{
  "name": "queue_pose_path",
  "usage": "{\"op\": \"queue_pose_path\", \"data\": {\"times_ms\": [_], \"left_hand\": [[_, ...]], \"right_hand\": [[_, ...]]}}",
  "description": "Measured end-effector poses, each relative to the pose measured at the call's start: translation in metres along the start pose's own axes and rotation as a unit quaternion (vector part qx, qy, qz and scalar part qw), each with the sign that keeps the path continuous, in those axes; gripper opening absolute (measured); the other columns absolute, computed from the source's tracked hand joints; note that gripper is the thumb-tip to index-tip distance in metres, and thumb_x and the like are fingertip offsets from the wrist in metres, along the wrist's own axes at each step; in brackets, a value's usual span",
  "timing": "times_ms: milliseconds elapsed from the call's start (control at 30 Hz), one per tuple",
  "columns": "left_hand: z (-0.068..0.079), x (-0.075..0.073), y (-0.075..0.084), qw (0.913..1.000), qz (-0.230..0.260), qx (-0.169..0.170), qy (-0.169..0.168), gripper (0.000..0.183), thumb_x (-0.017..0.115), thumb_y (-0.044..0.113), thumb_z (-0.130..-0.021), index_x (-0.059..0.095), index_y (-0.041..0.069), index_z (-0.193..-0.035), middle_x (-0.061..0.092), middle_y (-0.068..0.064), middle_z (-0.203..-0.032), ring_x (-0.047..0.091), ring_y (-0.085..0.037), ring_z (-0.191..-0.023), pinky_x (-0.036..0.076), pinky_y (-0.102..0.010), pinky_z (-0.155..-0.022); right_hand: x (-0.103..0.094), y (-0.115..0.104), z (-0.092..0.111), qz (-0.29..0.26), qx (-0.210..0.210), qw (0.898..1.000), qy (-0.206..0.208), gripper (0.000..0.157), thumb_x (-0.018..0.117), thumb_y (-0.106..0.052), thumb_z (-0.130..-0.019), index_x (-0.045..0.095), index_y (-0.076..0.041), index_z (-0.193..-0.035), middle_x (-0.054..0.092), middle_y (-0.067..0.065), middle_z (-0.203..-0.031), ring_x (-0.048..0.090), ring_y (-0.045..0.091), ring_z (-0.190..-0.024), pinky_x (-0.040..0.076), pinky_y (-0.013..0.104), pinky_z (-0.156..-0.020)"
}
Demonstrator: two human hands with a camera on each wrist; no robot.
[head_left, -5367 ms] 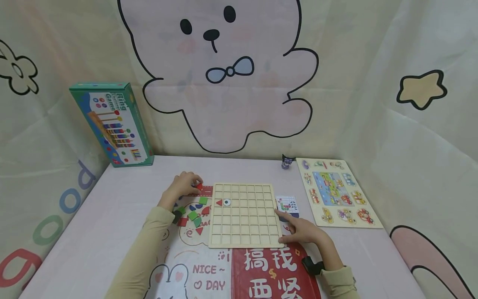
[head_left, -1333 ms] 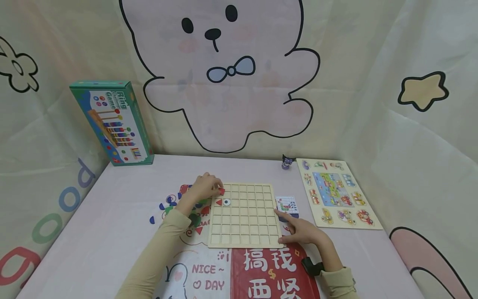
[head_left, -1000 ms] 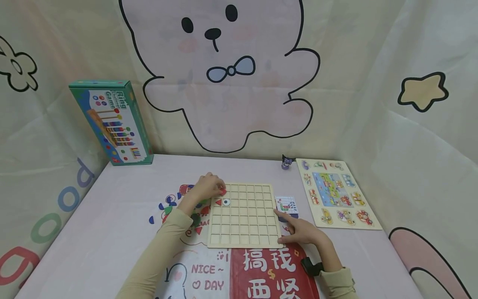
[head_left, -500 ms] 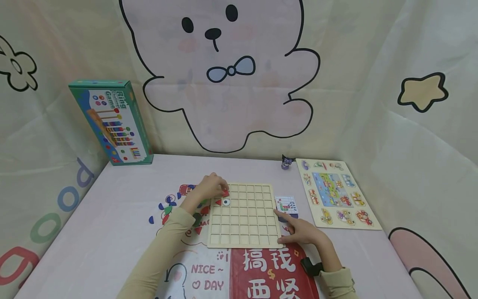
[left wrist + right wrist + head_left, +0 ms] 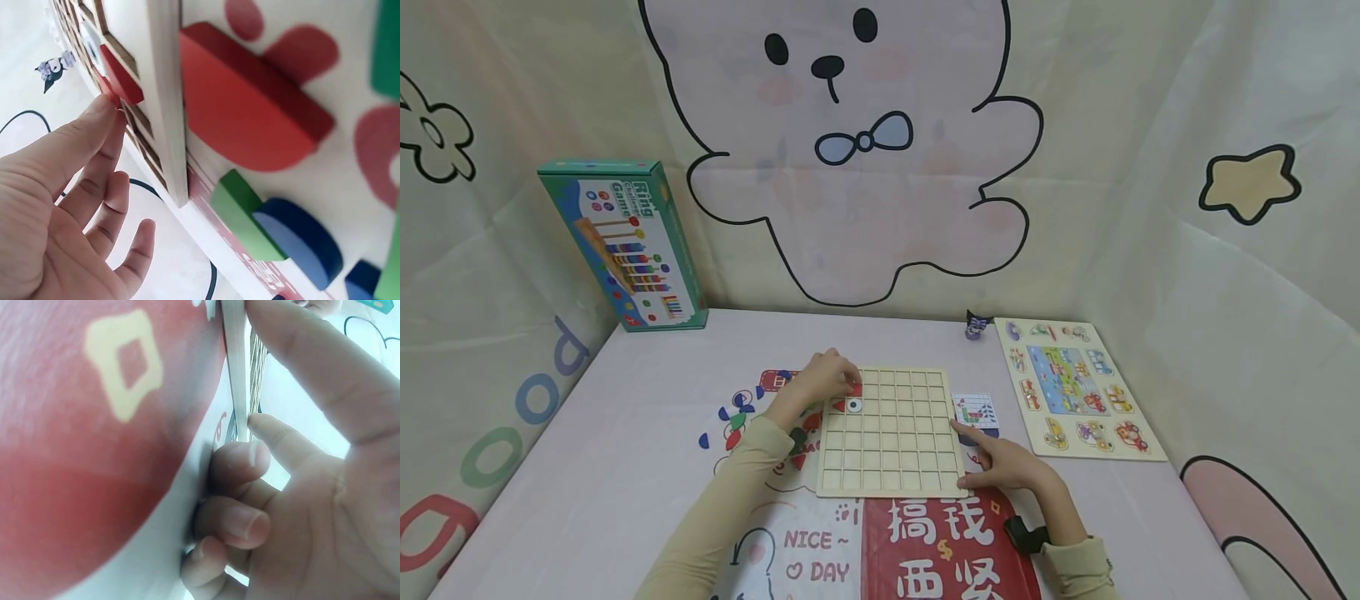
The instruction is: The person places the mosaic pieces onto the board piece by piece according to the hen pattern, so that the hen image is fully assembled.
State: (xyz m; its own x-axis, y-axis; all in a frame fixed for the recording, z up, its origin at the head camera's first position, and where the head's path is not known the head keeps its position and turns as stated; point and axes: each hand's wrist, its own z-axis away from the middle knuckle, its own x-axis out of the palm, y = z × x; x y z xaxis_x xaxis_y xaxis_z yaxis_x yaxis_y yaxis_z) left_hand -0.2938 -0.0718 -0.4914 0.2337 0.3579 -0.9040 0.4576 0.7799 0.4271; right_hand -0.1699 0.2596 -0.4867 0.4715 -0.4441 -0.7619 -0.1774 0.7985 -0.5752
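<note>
At the upper left of the wooden grid board, my left hand pinches a small red block between thumb and index finger. The block sits right at a cell in the top rows, partly hidden by the fingers. Just below it, a red triangle block and a white tile with a blue ring lie in neighbouring cells. In the left wrist view the red triangle stands beside the fingertips. My right hand touches the board's right edge with thumb and extended index finger, its other fingers bent.
Loose red, green and blue blocks lie left of the board, including a red half-round one. A pattern card lies to the right. A picture puzzle board, a small dark figurine and a green box stand farther back.
My left hand has carried the red block from the loose pieces at the left onto the board, then shifted slightly right and down to a cell. The right hand has stayed at the edge.
</note>
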Motion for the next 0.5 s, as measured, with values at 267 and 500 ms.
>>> {"op": "queue_pose_path", "data": {"times_ms": [267, 500], "left_hand": [[0.008, -0.004, 0.005, 0.9997, 0.022, -0.002, 0.006, 0.016, 0.068, 0.018, -0.084, 0.072, 0.018, -0.099, 0.065, 0.005, -0.093, 0.045, -0.016, -0.092, 0.031, -0.044, -0.093], [0.018, -0.01, 0.005, 0.9984, 0.052, -0.009, 0.019, 0.017, 0.067, 0.021, -0.084, 0.071, 0.019, -0.101, 0.065, 0.007, -0.093, 0.045, -0.016, -0.091, 0.031, -0.045, -0.093]], "right_hand": [[-0.001, -0.001, 0.001, -0.001, 0.0, 1.0, 0.0, 0.088, 0.075, -0.042, -0.072, 0.03, -0.021, -0.145, 0.042, -0.001, -0.06, 0.033, 0.01, -0.051, 0.028, 0.024, -0.05], [0.0, 0.0, 0.001, -0.009, -0.002, 1.0, -0.002, 0.087, 0.075, -0.041, -0.073, 0.03, -0.022, -0.145, 0.042, -0.001, -0.059, 0.034, 0.01, -0.05, 0.028, 0.023, -0.049]]}}
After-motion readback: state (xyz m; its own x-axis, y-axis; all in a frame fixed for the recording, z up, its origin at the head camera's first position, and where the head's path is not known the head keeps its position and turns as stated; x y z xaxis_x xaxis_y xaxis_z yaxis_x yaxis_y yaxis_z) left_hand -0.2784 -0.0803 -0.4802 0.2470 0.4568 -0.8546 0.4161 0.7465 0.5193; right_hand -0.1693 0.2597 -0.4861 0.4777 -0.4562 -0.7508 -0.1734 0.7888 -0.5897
